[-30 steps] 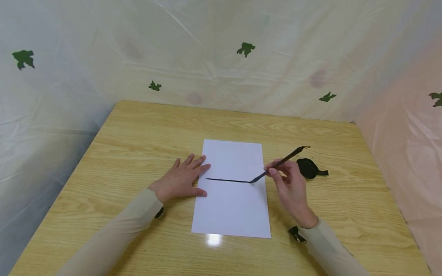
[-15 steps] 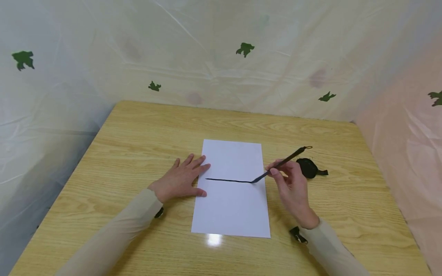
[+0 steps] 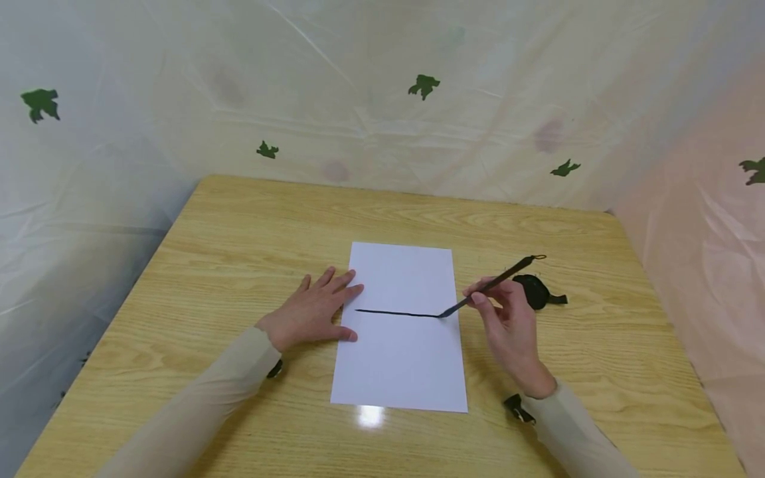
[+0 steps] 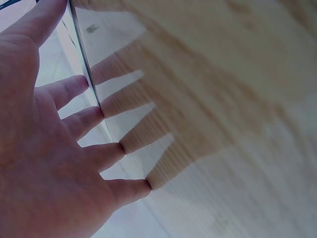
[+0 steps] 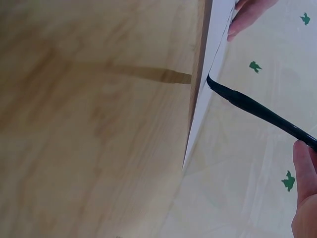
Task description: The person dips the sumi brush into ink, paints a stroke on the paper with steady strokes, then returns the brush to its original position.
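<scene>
A white sheet of paper (image 3: 400,368) lies on the wooden table, crossed by one thin black ink line (image 3: 394,313). My left hand (image 3: 313,309) rests with fingers spread over the sheet's left edge; the left wrist view shows these fingers (image 4: 106,156) straight and apart. Between thumb and fingers, my right hand (image 3: 510,325) pinches a dark calligraphy brush (image 3: 510,271) with a hanging loop at its top. The brush slants up to the right, its tip at the line's right end, near the paper's right edge. In the right wrist view the brush (image 5: 262,112) has its bristles bent against the paper (image 5: 212,49).
Behind the right hand sits a small round black dish (image 3: 534,292) with a short handle, partly covered by that hand. Pale sheeting (image 3: 358,86) with green bird-like shapes stands around the table (image 3: 263,226). A light reflection shines below the paper.
My right hand and the brush have shifted slightly to the right, and the black line has grown a little longer that way. The left hand stays in place.
</scene>
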`<state>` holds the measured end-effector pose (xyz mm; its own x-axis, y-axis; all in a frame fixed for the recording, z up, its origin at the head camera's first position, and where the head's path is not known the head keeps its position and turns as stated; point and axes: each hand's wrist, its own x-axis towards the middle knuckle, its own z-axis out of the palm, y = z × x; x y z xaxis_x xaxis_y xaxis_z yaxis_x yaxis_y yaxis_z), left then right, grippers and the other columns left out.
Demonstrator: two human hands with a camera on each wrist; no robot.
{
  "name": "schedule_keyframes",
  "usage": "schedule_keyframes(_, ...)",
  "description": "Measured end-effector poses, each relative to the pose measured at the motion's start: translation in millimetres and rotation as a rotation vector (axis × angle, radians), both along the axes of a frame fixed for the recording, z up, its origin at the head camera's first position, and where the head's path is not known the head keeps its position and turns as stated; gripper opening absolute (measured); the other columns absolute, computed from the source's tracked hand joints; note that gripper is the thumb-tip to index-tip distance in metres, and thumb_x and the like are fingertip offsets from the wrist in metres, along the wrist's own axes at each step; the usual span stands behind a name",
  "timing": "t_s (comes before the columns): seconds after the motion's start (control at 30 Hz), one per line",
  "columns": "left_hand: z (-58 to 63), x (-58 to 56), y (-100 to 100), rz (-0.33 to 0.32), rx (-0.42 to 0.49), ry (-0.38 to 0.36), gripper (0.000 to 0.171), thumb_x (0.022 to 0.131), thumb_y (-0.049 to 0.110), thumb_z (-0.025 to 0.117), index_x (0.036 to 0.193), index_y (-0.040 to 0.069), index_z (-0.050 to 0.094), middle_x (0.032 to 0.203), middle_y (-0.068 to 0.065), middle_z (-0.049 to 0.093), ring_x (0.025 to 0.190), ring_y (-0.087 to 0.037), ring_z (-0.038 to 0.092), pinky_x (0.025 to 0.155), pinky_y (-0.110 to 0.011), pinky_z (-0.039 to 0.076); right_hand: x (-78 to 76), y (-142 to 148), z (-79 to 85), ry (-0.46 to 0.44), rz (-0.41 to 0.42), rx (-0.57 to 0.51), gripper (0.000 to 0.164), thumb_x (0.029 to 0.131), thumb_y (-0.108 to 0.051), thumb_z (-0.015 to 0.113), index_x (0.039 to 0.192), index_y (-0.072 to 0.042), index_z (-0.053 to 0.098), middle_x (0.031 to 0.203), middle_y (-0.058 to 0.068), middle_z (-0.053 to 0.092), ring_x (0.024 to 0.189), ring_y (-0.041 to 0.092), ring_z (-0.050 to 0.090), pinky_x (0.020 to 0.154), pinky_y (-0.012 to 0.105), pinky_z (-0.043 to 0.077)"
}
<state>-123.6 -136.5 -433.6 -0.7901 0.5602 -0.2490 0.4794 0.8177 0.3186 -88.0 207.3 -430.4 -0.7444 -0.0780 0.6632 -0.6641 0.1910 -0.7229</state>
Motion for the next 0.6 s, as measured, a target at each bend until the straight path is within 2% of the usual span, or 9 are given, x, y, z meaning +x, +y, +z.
schedule_keyframes(0.6, 0.0, 0.2, -0.1, -0.001, -0.002, 0.003, 0.092, 0.09, 0.06, 0.072, 0.164, 0.019, 0.034, 0.172, -0.008, 0.017, 0.157, -0.043, 0.008, 0.117, -0.074, 0.013, 0.0, 2.8, -1.6, 0.012, 0.001, -0.011, 0.034, 0.087, 0.033, 0.055, 0.118, 0.02, 0.05, 0.102, 0.029, 0.064, 0.097, 0.013, 0.071, 0.08, 0.021, 0.058)
